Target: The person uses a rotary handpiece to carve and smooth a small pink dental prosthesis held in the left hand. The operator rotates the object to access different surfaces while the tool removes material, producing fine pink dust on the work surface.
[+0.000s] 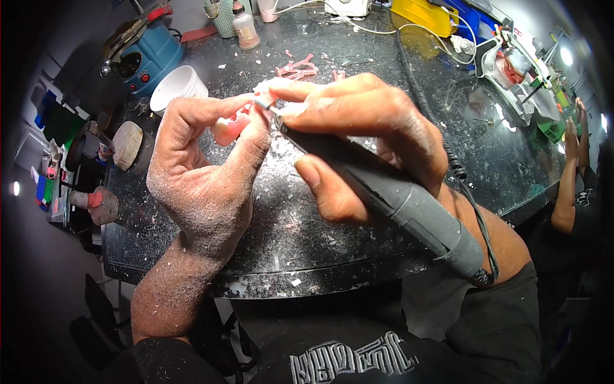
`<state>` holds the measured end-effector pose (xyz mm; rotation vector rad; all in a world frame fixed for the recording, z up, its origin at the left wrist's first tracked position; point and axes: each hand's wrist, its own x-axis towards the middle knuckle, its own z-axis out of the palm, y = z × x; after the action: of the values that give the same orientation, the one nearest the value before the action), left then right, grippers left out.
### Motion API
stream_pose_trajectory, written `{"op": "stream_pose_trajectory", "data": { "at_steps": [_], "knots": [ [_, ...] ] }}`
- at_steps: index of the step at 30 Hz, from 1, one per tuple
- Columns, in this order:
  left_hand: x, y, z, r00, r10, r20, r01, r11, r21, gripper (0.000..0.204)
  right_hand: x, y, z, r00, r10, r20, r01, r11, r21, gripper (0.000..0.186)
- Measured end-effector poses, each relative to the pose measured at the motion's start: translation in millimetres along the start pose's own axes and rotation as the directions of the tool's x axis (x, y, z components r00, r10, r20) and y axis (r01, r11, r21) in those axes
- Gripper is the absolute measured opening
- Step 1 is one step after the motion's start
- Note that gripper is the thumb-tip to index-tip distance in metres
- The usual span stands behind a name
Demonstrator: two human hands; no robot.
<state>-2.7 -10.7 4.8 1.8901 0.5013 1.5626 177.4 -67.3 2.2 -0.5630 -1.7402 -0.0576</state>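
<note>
Head view: nearest us is the bare, dusty stretch of worktop [326, 246], just this side of the pink piece [231, 130] we're using as our landmark. The fat black handpiece [409, 211] slants up toward it from the near right. Our right hand [384, 121] wraps the body almost pen-style, thumb on the near side, fingers reaching forward by the tip, probably for fine control. The cord [457, 169] loops off to the right of the piece, likely so it doesn't snag. Our left hand [211, 160], on the near left, has thumb and fingertips pinching the piece up off the surface. Both hands crowd together at the fingertips, we'd guess to steady each other. The grey bit [263, 104] sits right beside it; can't tell if they touch. Beyond the piece, there's a white tub [179, 86] to the left, pink scraps [297, 68] to the right, kinda out of the way, then a blue machine [153, 57] far left and a bottle [245, 32] straight back.
</note>
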Motion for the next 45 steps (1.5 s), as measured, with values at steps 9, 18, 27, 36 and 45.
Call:
{"op": "stream_pose_trajectory", "data": {
  "at_steps": [9,18,27,36,45],
  "knots": [
    [-1.5,5.3,2.4,0.995,-0.096,-0.001,0.096,0.993,-0.075,0.017,-0.1,1.0,0.0,0.999,-0.033,0.013,0.033,0.999,-0.018,0.04],
    [-2.2,2.1,-2.2,0.991,-0.131,0.041,0.136,0.982,-0.133,0.016,0.3,0.1,-0.3,0.999,-0.009,0.035,0.009,1.0,0.003,0.041],
    [-1.7,3.9,-1.3,0.984,-0.169,0.046,0.173,0.981,-0.09,0.016,2.5,0.4,5.0,0.998,0.01,-0.065,-0.011,1.0,-0.018,0.04],
    [4.0,-6.2,0.4,0.998,-0.047,0.032,0.049,0.996,-0.071,0.018,1.7,4.2,4.6,0.995,-0.008,-0.104,0.006,1.0,-0.022,0.04],
    [7.2,-14.6,-4.6,0.98,0.18,0.082,-0.185,0.98,0.066,0.024,2.7,4.1,5.0,0.997,-0.027,-0.067,0.025,0.999,-0.036,0.04]
  ]
}}
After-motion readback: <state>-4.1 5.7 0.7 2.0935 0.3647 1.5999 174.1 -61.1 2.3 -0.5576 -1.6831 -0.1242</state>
